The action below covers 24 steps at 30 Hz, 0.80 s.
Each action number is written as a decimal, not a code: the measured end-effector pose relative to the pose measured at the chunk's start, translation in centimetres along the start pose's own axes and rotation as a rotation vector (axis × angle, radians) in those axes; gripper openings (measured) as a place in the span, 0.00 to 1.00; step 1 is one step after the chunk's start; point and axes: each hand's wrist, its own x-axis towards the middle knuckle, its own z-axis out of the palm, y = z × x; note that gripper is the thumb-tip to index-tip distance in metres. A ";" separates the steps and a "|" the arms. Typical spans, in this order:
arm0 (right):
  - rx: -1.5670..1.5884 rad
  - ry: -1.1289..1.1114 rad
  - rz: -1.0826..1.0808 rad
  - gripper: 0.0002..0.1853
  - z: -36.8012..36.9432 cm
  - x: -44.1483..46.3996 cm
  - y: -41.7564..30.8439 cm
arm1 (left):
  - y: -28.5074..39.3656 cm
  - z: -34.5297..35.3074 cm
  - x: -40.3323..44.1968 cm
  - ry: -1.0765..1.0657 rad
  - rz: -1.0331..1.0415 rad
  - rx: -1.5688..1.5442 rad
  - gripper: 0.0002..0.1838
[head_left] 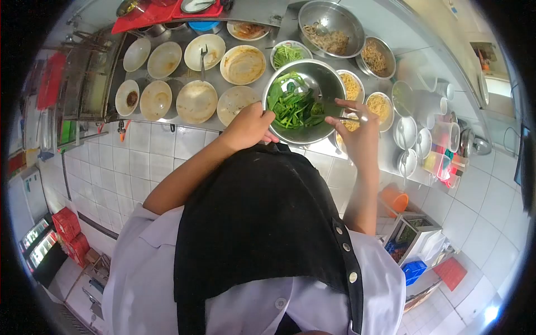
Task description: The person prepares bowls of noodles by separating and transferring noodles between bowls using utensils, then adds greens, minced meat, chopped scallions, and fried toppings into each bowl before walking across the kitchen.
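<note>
A steel mixing bowl (330, 84) stands tilted toward me at the counter's front edge, with chopped leafy greens (291, 109) inside. My left hand (251, 126) is closed on its left rim, thumb on top and fingers underneath. Over the right rim, my right hand (360, 127) pinches a thin metal utensil (347, 119); its working end is hard to make out. Right beside the bowl are bowls of yellow noodles (381, 107), partly behind my right hand. Just behind it sits a bowl of chopped green vegetables (287, 54).
Two rows of sauce-smeared bowls (197, 102) line the counter's left, one holding a fork (203, 60). A large steel bowl of cooked food (331, 34) and a smaller pot (378, 57) stand behind. Stacked bowls and plastic tubs (445, 135) fill the right end.
</note>
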 end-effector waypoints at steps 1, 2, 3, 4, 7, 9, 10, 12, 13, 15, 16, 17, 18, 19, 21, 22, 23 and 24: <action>0.037 0.004 -0.011 0.22 -0.6 -0.3 -0.1 | 0.3 0.1 0.0 -0.003 -0.006 -0.010 0.22; -0.062 -0.022 -0.001 0.22 -1.3 -0.4 -0.9 | 0.7 0.2 0.0 -0.009 -0.008 -0.016 0.22; -0.143 -0.042 -0.014 0.21 -1.3 -0.6 -0.6 | 0.9 0.3 0.0 -0.019 -0.007 -0.003 0.22; -0.223 -0.063 -0.027 0.21 -1.0 -0.9 0.0 | 1.0 0.4 0.0 -0.028 -0.006 0.010 0.22; -0.343 -0.079 -0.044 0.19 -0.5 -1.6 0.5 | 0.6 0.5 0.4 -0.030 0.003 0.020 0.22; -0.360 -0.055 -0.063 0.18 0.3 -1.9 0.5 | 0.4 0.5 0.4 -0.027 -0.001 0.022 0.22; -0.358 -0.031 -0.077 0.18 0.9 -1.9 0.6 | 0.5 0.5 0.4 -0.030 -0.006 0.028 0.22; -0.355 0.017 -0.097 0.17 1.5 -2.3 0.9 | 0.8 0.8 0.3 -0.042 0.001 0.046 0.22; -0.352 0.038 -0.108 0.17 1.5 -2.3 1.2 | 0.9 0.9 0.2 -0.045 0.014 0.057 0.22; -0.204 0.086 -0.059 0.16 2.1 -2.3 2.7 | 0.8 0.8 0.4 -0.038 0.012 0.050 0.22; -0.059 0.110 0.003 0.15 2.4 -2.7 4.6 | 0.3 0.7 0.7 -0.030 -0.006 0.035 0.22; 0.086 0.135 0.064 0.15 2.3 -2.3 4.4 | 0.4 0.6 0.7 -0.022 -0.022 0.021 0.22; 0.122 0.153 0.157 0.15 1.4 -2.4 4.1 | 0.5 0.5 0.7 -0.015 -0.028 0.022 0.22; 0.247 0.145 0.227 0.15 0.7 -2.1 4.3 | 0.7 0.6 0.6 -0.013 -0.037 0.024 0.22; 0.493 0.135 0.370 0.16 -1.0 -1.6 5.0 | 0.7 0.9 0.6 -0.030 -0.032 0.016 0.22; 0.552 0.103 0.461 0.14 -2.1 -1.3 4.6 | 0.4 0.8 0.7 -0.045 -0.017 0.007 0.22; 0.610 0.106 0.492 0.14 -2.4 -1.2 5.2 | 0.2 0.7 0.9 -0.060 0.000 -0.002 0.22; 0.670 0.110 0.521 0.14 -2.7 -1.0 6.5 | -0.2 0.6 1.1 -0.060 -0.013 -0.008 0.22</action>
